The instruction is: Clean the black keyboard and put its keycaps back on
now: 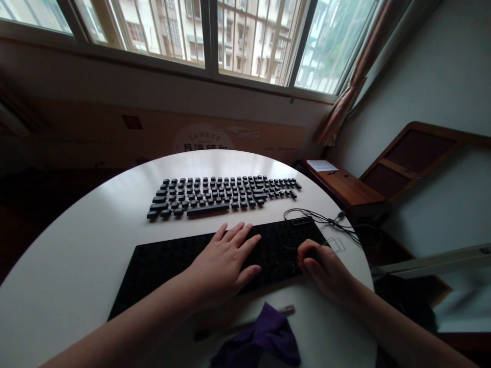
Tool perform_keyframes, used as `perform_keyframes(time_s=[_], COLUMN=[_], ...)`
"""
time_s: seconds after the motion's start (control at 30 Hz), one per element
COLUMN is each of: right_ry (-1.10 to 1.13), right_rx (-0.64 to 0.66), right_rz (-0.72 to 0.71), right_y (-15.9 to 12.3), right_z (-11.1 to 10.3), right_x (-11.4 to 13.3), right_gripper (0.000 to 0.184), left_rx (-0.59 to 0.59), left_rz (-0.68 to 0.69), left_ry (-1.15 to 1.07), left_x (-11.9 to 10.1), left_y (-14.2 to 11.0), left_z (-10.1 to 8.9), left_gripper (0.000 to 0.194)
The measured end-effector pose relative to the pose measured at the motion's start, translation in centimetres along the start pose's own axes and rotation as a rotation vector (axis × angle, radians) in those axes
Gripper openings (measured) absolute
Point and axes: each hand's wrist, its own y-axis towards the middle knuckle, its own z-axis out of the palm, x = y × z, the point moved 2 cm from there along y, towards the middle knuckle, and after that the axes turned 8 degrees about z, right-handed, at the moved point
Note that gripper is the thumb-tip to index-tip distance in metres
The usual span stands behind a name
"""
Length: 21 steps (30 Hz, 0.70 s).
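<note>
From the head view, the base [274, 253] of a keyboard lies dark and slightly askew on a round white table [69, 286]. The left hand [226, 260] rests palm down over the middle of the base, fingers spread, gripping nothing. The right hand [324, 268] is at the right end of the base, curled into a fist around a wire tool [342, 244]; its thin loops stick out past the base's right edge, while the rest is hidden in the fingers.

Beyond the base, the caps [221, 194] stand off it in tidy rows, with the spacebar [208, 209] in the row nearest the base. The rows thin out and break up toward their right end. Going by their number, cap removal looks well along. What is left is harder to judge: the base is too dark to tell whether any caps are seated on it, and the small shapes by the right fist are unclear.

A cable [326, 220] lies coiled past the far right corner of the base. On its near side, a purple cloth [264, 337] partly covers a brush [287, 309].
</note>
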Motion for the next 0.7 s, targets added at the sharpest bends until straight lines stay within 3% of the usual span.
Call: perform_keyframes(time_s=[0.33,0.5,0.57,0.63,0.7], right_ry=[0.181,0.528,0.563,0.52,0.43], right_rx=[-0.028,-0.248,-0.271,-0.268,-0.249], right_rz=[0.072,0.154,0.175,0.153,0.09], right_y=[-0.43,0.02,0.0,-0.21,-0.49], right_z=[0.09,-0.15,-0.07,0.01,-0.03], right_x=[-0.17,-0.38,-0.36,-0.15,0.38], right_gripper=[0.035,0.038,0.04,0.039,0.036], left_rx=[-0.01,0.008,0.002,-0.039,-0.168], left_rz=[0.004,-0.002,-0.002,0.005,0.021], left_ry=[-0.025,-0.032,-0.044,-0.074,-0.133], left_x=[-0.04,-0.08,-0.04,-0.06,-0.24], left_y=[-0.06,-0.16,-0.19,-0.18,-0.19], left_z=[-0.12,-0.06,-0.01,-0.15,-0.72], left_gripper=[0.064,0.064,0.064,0.062,0.049])
